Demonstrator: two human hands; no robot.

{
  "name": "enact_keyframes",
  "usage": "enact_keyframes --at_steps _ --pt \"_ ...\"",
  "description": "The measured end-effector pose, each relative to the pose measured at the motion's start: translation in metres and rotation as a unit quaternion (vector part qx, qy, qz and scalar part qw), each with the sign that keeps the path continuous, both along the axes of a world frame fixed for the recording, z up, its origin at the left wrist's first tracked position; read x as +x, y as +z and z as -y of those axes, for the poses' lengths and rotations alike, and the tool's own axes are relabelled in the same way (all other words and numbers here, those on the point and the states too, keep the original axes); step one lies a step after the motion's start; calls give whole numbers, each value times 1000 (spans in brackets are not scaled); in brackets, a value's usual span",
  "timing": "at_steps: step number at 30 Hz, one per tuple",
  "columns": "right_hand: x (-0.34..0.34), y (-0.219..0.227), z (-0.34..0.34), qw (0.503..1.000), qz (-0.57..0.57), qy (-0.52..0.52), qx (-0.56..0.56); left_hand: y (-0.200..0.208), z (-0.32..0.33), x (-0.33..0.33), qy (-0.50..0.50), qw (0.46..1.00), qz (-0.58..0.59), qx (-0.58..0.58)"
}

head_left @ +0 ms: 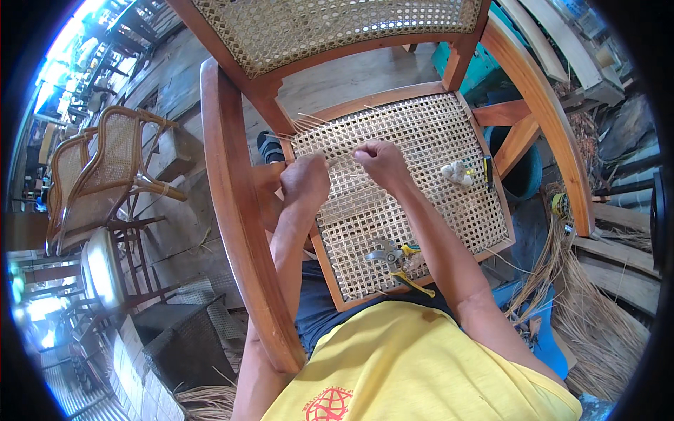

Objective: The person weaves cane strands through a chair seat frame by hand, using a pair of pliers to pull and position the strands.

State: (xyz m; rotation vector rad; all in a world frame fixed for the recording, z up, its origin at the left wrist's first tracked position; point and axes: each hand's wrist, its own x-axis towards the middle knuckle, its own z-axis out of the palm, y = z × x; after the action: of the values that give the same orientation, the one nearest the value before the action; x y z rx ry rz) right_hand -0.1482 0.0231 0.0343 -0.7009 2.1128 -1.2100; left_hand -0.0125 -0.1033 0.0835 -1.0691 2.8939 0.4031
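Note:
A wooden armchair stands before me, its cane seat (435, 210) woven in an open grid. Over the seat's left side is my left hand (307, 181), fingers curled closed. My right hand (383, 165) pinches thumb and finger together above the middle of the weave. Whatever thin thing either hand grips is too fine to make out. Loose cane ends (309, 121) stick up at the seat's far left corner. Near my lap lie cutters with yellow handles (414, 282). A whitish lump (456, 173) and a small yellow-and-black tool (488, 172) rest at the seat's right.
The curved left armrest (242, 231) passes beside my left arm; the right armrest (547, 105) arches opposite. Beyond rises the cane backrest (337, 24). Rattan chairs (105, 168) stand to the left. A bundle of loose cane strands (597, 323) hangs at the right, near a dark bucket (519, 168).

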Motion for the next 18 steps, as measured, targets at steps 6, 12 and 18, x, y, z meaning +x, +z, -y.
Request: enact_keyframes --at_steps 6,12,18 --pt "10 -21 0 992 -99 16 72 -2 -5 -9 -51 993 103 -34" --pt "8 -26 -4 990 -131 36 33 8 -3 -21 -89 981 169 -16" --pt "12 -27 -3 989 -111 12 98 -13 -5 -12 -77 991 107 13"
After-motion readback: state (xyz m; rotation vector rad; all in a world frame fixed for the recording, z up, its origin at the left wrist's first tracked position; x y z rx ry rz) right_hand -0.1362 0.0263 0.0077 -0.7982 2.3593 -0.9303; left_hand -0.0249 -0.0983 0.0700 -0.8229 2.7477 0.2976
